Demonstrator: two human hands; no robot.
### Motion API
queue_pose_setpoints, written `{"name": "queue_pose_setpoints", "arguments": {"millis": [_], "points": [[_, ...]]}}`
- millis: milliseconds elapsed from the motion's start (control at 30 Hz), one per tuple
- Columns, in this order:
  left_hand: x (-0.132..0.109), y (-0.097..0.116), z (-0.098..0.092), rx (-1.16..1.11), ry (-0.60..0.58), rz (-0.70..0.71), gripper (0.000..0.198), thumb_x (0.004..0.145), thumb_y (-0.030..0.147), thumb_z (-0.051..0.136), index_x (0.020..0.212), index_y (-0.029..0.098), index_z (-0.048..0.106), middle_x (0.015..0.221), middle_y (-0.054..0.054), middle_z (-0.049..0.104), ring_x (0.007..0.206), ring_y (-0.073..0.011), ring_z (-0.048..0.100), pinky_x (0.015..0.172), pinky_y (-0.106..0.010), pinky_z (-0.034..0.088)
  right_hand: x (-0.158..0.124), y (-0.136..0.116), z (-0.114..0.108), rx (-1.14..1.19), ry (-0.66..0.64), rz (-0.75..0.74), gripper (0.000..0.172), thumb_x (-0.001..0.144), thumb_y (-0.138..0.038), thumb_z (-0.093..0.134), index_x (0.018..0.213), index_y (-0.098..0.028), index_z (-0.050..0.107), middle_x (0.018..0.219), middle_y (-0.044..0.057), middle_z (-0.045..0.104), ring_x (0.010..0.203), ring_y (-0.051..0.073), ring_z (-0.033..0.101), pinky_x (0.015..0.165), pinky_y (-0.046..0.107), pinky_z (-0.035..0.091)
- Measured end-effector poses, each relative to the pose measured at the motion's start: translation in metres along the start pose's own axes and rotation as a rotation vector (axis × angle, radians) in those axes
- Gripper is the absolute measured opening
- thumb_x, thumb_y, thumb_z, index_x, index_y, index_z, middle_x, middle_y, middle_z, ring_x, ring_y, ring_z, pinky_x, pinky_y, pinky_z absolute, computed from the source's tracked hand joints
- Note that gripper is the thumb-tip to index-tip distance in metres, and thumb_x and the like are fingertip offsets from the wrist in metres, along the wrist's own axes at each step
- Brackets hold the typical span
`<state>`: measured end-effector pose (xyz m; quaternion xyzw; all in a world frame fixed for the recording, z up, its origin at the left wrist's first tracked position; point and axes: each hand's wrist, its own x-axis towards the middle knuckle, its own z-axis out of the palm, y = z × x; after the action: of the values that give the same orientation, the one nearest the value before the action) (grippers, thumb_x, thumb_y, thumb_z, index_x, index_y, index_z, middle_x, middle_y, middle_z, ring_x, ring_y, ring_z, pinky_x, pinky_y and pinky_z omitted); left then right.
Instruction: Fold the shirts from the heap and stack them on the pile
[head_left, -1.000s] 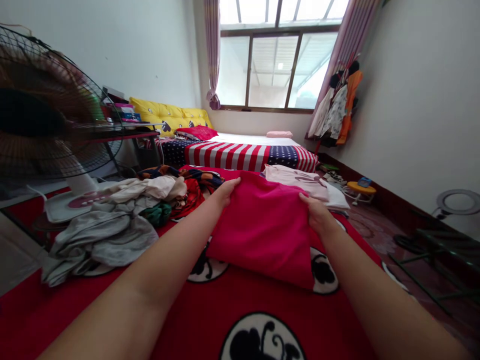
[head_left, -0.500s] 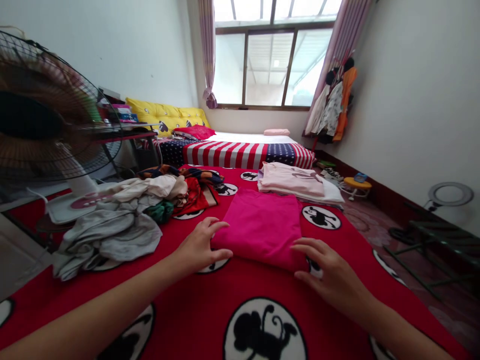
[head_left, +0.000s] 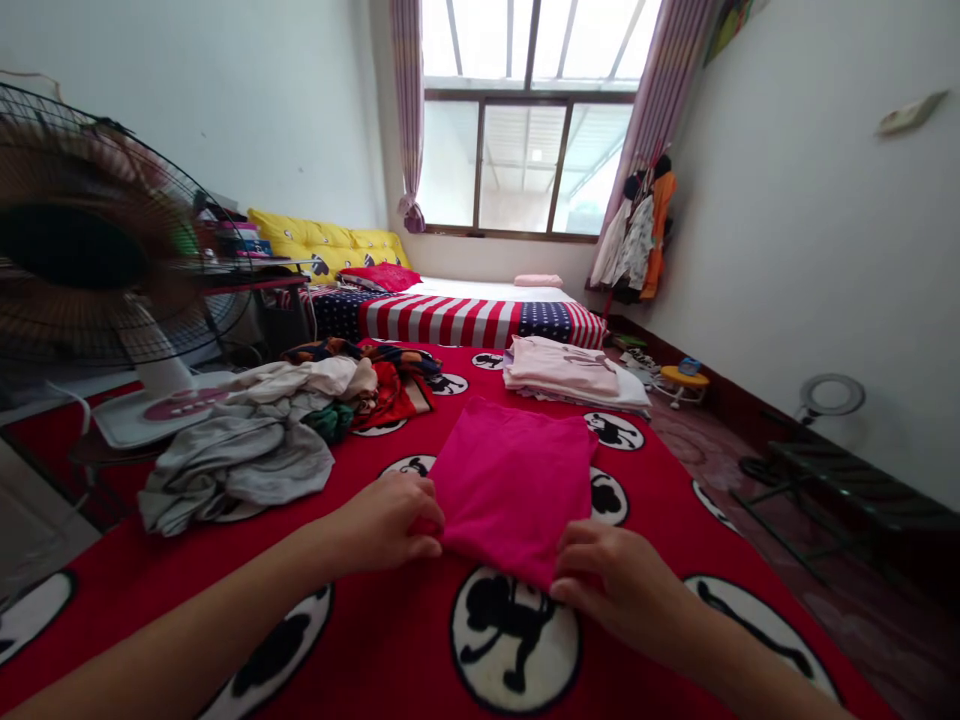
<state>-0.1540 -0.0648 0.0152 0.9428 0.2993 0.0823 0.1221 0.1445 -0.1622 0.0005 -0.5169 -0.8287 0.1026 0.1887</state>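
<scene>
A folded magenta garment (head_left: 510, 480) lies on the red bedspread (head_left: 390, 640), roughly square with its near edge toward me. At its near left corner my left hand (head_left: 394, 520) has curled fingers, with thumb and forefinger closed at the cloth's edge. My right hand (head_left: 607, 575) pinches the near right corner between thumb and fingers. What lies under the fingertips is partly hidden by the hands. Beyond the garment, to the right, sits a stack of folded clothes (head_left: 562, 370), a pale pink piece on top.
Rumpled clothes (head_left: 255, 450) in grey, white, green and red lie heaped at the left, beside a standing fan (head_left: 82, 250). Farther off is a second bed (head_left: 450, 318) below the window. A dark folding stool (head_left: 862, 485) stands right of the bedspread.
Both hands have closed from open, spread fingers onto the magenta garment's near corners. The garment lies nearer to me and slightly turned. The view has tilted up and shifted right.
</scene>
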Motion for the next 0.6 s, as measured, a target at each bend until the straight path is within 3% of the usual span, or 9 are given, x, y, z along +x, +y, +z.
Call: {"name": "queue_pose_setpoints", "arguments": {"millis": [100,167,267,333,433,533,600], "points": [[0.019,0.016,0.0,-0.032,0.125,-0.032,0.028,0.084,0.046,0.059,0.093,0.024,0.073,0.096,-0.004,0.068,0.089,-0.0187,0.063,0.084,-0.028,0.045,0.011,0.027,0.001,0.147,0.189,0.179,0.031,0.086,-0.042,0.054,0.069,-0.019,0.066,0.065,0.001,0.064,0.062,0.014,0.057,0.057,0.023,0.041],[0.043,0.028,0.01,-0.077,0.191,-0.036,0.034,0.089,0.044,0.052,0.107,0.023,0.07,0.11,-0.007,0.066,0.099,-0.0196,0.062,0.09,-0.029,0.045,0.029,0.058,-0.003,0.227,0.373,0.319,0.025,0.083,-0.039,0.055,0.075,-0.018,0.067,0.069,0.002,0.067,0.064,0.015,0.06,0.058,0.024,0.044],[0.077,0.045,0.041,-0.08,0.185,-0.013,0.048,0.088,0.046,0.052,0.13,0.023,0.055,0.137,-0.012,0.051,0.123,-0.0266,0.05,0.104,-0.039,0.039,0.058,0.1,-0.007,0.386,0.513,0.57,0.018,0.072,-0.03,0.062,0.085,-0.017,0.065,0.079,0.005,0.071,0.07,0.018,0.067,0.054,0.025,0.049],[0.091,0.054,0.066,-0.052,0.153,0.023,0.062,0.085,0.056,0.052,0.139,0.026,0.045,0.149,-0.014,0.036,0.138,-0.0343,0.031,0.111,-0.054,0.026,0.071,0.119,-0.004,0.451,0.517,0.683,0.019,0.071,-0.03,0.061,0.084,-0.016,0.064,0.072,0.006,0.071,0.064,0.019,0.068,0.047,0.025,0.048],[0.095,0.061,0.09,-0.033,0.164,0.057,0.062,0.086,0.064,0.043,0.141,0.036,0.04,0.156,-0.012,0.02,0.143,-0.0379,0.011,0.11,-0.066,0.009,0.084,0.133,0.004,0.409,0.526,0.708,0.025,0.072,-0.037,0.061,0.082,-0.015,0.065,0.058,0.004,0.066,0.05,0.019,0.064,0.043,0.026,0.044],[0.091,0.062,0.093,-0.045,0.159,0.065,0.06,0.087,0.064,0.041,0.141,0.038,0.039,0.157,-0.01,0.016,0.143,-0.0377,0.008,0.109,-0.066,0.008,0.091,0.14,0.007,0.333,0.571,0.688,0.025,0.064,-0.037,0.069,0.079,-0.016,0.066,0.057,0.003,0.066,0.055,0.019,0.064,0.049,0.027,0.046],[0.088,0.062,0.091,-0.052,0.17,0.066,0.06,0.087,0.063,0.041,0.142,0.038,0.038,0.158,-0.008,0.014,0.144,-0.0371,0.007,0.11,-0.066,0.008,0.093,0.143,0.007,0.304,0.621,0.676,0.027,0.066,-0.037,0.066,0.083,-0.017,0.067,0.066,0.005,0.069,0.063,0.021,0.066,0.055,0.028,0.047]]}}
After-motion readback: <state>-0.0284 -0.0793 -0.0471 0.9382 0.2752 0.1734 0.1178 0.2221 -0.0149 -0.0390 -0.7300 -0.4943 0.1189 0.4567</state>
